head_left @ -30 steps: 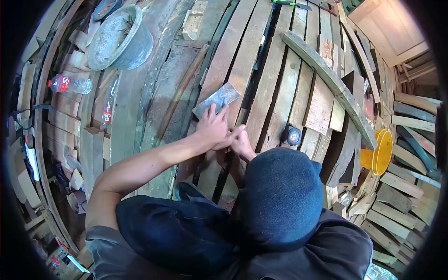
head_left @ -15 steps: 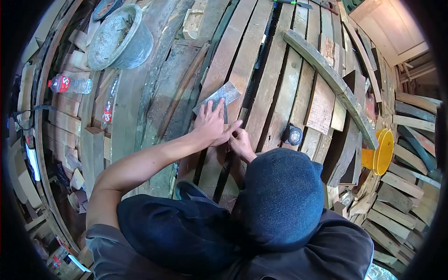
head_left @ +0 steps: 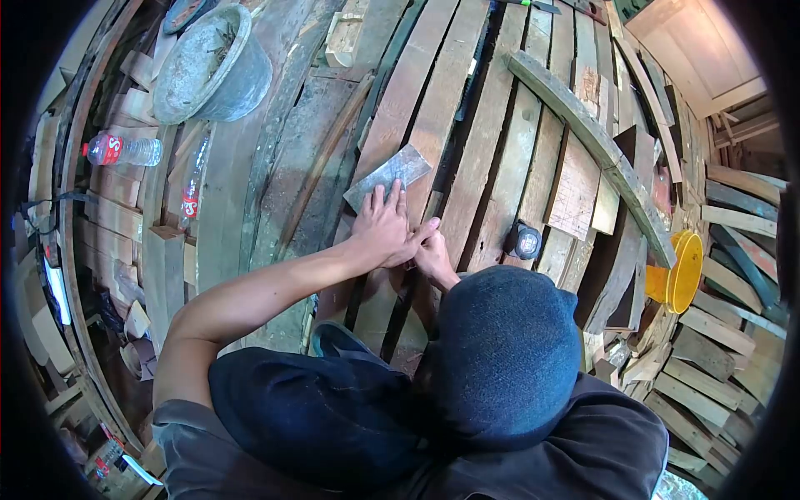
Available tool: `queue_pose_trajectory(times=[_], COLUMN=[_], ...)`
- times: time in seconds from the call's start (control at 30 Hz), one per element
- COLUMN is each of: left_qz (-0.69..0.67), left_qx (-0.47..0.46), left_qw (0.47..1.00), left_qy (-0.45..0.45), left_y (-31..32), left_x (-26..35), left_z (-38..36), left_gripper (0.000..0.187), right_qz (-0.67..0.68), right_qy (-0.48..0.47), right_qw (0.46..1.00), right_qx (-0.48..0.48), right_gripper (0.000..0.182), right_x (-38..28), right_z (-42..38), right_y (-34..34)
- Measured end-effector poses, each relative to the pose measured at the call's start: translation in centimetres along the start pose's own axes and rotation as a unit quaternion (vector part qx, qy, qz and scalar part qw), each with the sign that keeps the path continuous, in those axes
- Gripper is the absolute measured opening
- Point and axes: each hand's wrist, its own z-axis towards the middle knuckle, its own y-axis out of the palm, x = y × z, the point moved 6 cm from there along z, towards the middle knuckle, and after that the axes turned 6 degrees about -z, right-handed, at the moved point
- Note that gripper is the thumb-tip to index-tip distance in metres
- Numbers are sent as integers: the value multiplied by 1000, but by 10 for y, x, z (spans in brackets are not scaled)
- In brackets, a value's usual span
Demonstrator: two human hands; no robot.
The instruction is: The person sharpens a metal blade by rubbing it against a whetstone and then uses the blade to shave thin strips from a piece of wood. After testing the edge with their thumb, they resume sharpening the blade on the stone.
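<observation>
A grey, worn rectangular flat piece (head_left: 398, 169) lies slantwise across the wooden planks (head_left: 442, 108). On its near edge rest the outstretched fingers of my left hand (head_left: 385, 229), pressed flat. A narrow grey strip shows beside those fingers, below the piece. My right hand (head_left: 434, 257) is closed in a pinch just right of my left thumb, and the two hands touch. Whatever the right fingers hold is hidden. A black tape measure (head_left: 524, 240) sits on the planks to the right of my hands.
A curved timber (head_left: 592, 142) lies across the planks at right, ending near a yellow bucket (head_left: 685, 271). A grey basin (head_left: 242, 92) stands upper left, near plastic bottles (head_left: 125, 151). An open wooden box (head_left: 342, 42) lies at the back. Stacked wood pieces (head_left: 708, 367) fill the right side.
My left hand has slid slightly down and right along the grey piece, its fingers now nearer the lower edge. The right hand has barely moved.
</observation>
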Motion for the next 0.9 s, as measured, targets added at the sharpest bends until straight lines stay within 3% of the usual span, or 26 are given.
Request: queue_pose_trajectory(times=[0.17,0.3,0.37,0.47,0.53,0.6,0.67,0.8,0.87,0.9], left_qz=[-33,-31,-23,14,22,24,19,53,58,59], left_qx=[-45,-44,-33,-31,-49,-41,-13,-65,-58,-48], left_qw=[998,998,998,999,998,999,999,996,996,997], left_qy=[-18,-36,-38,-19,-20,-26,-41,-39,-23,-21], left_y=[-6,-6,-10,3,3,1,-5,4,9,12], left_x=[3,3,3,6,7,7,6,13,11,8], left_z=[0,10,15,5,1,6,15,8,4,5], left_gripper=[97,104,107,111,112,113,114,114,112,112], right_qz=[-24,-93,-96,-51,2,-73,21,110,42,30], right_qy=[-59,-107,-83,-147,-50,-21,-44,-1,-40,-24], right_qw=[997,990,991,987,995,989,993,988,997,997], right_qx=[46,8,-47,-45,-83,-125,-106,-106,-43,-62], right_gripper=[29,19,27,32,36,37,34,24,26,26], right_x=[-10,-8,2,-14,-21,-2,-5,-13,22,27], right_z=[-3,9,20,5,-9,7,14,-4,3,8], right_y=[-1,2,5,6,7,5,8,10,19,18])
